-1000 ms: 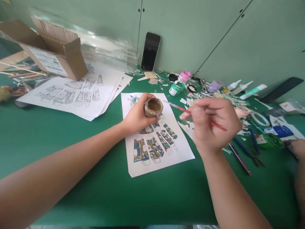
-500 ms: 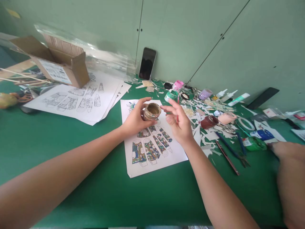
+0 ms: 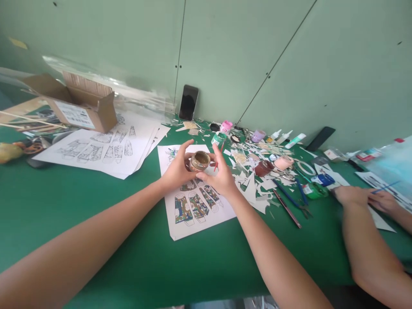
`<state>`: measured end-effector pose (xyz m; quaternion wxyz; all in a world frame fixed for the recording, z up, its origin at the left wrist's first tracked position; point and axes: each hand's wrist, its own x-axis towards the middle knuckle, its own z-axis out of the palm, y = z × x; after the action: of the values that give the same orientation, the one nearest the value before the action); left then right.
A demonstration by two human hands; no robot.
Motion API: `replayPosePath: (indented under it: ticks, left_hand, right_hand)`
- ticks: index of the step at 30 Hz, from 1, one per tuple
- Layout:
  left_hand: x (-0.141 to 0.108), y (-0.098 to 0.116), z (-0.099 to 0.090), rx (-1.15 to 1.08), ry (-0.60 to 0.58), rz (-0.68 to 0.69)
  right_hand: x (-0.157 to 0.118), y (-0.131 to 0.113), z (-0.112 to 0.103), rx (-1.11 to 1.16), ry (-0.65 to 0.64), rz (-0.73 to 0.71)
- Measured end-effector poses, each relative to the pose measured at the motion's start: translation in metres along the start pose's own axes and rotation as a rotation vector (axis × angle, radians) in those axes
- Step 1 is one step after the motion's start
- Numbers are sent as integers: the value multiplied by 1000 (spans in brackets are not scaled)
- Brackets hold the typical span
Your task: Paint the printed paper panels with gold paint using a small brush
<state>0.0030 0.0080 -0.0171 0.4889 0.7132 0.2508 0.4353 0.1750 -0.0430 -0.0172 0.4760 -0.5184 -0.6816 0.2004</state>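
An open glass paint jar (image 3: 200, 161) with brown paint inside is tilted towards me, just above a printed sheet (image 3: 170, 221). My left hand (image 3: 179, 169) grips it from the left, thumb low and fingers behind. On its other side, the thumb and fingers of my right hand (image 3: 220, 176) close around the jar. A thin red stick (image 3: 216, 166), perhaps a brush handle, passes between my right fingers; its tip is hidden. Beneath the hands, the sheet carries printed shapes (image 3: 198, 206) painted in brown, green, blue and white camouflage patches.
A cardboard box (image 3: 106, 113) stands on printed sheets (image 3: 122, 169) at left. A phone (image 3: 189, 103) leans on the wall. Paper scraps (image 3: 254, 189), a green paint jar (image 3: 315, 191), a dark red jar (image 3: 264, 168) and pliers (image 3: 289, 195) lie right. A co-worker's hand (image 3: 384, 201) holds a blue brush (image 3: 384, 187).
My right hand has come left and closed onto the jar, where it was apart before. The view has swung right, showing more of the co-worker's arms.
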Motion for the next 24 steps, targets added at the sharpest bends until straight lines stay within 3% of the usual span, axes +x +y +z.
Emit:
replayPosePath:
  ticks: [6,12,15,19,24]
  left_hand:
    - [-3,0,-1,127,-52,37]
    - [-4,-4,-8,301,96,225]
    - [-4,-1,-10,341,188,173]
    - [-2,3,-10,319,225,106]
    - [7,3,-12,251,249,33]
  right_hand:
    - [-2,-8,2,-86,46,-5]
    - [0,-10,-15,-460,190,95]
    - [13,-2,-40,-580,231,191]
    - [36,16,-71,-722,205,308]
    - [49,30,-87,-830,133,351]
